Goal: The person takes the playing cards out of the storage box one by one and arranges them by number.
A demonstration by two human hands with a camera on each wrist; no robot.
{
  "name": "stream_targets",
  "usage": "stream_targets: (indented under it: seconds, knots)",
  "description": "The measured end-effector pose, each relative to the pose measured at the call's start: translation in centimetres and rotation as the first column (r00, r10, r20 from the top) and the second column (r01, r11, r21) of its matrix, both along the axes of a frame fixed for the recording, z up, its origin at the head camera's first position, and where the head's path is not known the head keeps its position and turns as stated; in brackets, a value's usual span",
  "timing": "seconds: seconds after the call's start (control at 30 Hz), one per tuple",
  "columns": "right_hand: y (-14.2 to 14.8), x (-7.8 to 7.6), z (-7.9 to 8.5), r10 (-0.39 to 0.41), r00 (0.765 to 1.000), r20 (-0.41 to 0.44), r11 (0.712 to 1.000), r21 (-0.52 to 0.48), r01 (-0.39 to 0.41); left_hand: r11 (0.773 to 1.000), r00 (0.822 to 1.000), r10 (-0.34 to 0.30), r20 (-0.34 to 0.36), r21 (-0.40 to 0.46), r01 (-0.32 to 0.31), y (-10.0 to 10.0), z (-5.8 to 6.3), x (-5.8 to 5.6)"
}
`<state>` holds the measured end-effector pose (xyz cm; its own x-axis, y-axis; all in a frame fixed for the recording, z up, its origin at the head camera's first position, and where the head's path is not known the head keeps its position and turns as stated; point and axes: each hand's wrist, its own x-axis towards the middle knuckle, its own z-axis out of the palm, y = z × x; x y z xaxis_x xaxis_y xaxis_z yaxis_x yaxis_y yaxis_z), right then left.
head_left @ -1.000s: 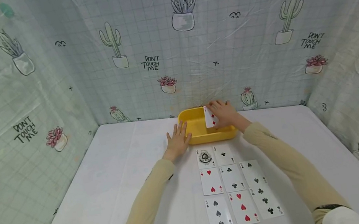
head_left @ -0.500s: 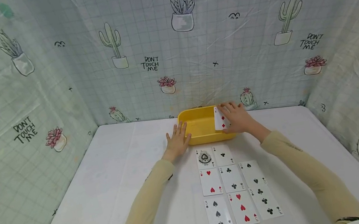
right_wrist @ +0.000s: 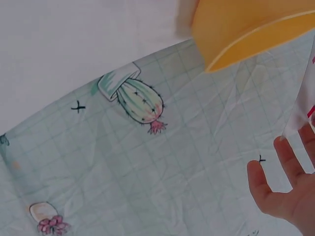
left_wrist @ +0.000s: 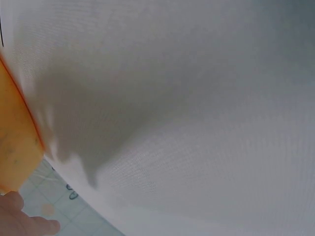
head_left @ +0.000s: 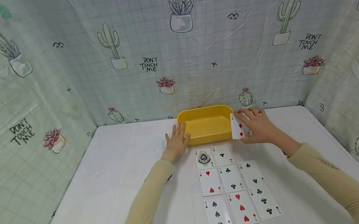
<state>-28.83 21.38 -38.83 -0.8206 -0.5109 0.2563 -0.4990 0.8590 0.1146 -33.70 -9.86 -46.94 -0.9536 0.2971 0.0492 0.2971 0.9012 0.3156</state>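
Note:
My right hand pinches a three of diamonds playing card by its edges, just off the right end of a yellow tray. In the right wrist view the card shows only at the right edge, beside the fingers. My left hand touches the tray's left end with its fingers spread and straight. The left wrist view catches just a few of its fingertips near the tray. Nothing lies in the visible part of the tray.
Face-up cards lie in three rows before the tray: the ace of spades and ace of clubs, then twos such as the two of hearts, then threes such as the three of spades. A cactus-print curtain stands behind.
The right hand has carried the three of diamonds from inside the tray rightward and toward me, past the tray's right end. The left hand stays at the tray's left end.

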Motion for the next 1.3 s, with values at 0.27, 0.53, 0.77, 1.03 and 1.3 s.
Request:
stream_targets:
  seconds: [0.27, 0.53, 0.77, 1.03, 1.3]
  knots:
    - [2.1, 3.8, 0.2, -0.021, 1.000, 0.022, 0.999, 0.034, 0.021, 1.000, 1.000, -0.003, 0.004, 0.012, 0.003, 0.0, 0.0, 0.0]
    - [4.3, 7.4, -1.0, 0.009, 1.000, 0.026, 1.000, 0.029, -0.010, 1.000, 1.000, -0.005, 0.005, 0.005, 0.005, 0.0, -0.2, 0.0]
    - [5.5, 9.9, -2.3, -0.003, 0.999, 0.046, 0.999, 0.048, 0.001, 1.000, 1.000, -0.011, -0.016, 0.008, 0.011, 0.0, -0.3, 0.0]
    - [6.4, 12.5, -3.7, 0.006, 0.999, 0.032, 0.999, 0.047, -0.007, 1.000, 1.000, -0.010, -0.015, 0.003, 0.010, 0.0, 0.0, 0.0]
    - [7.2, 14.9, -5.0, -0.045, 0.990, 0.134, 0.998, 0.040, 0.040, 1.000, 1.000, -0.011, 0.002, 0.020, 0.011, 0.0, 0.0, 0.0]
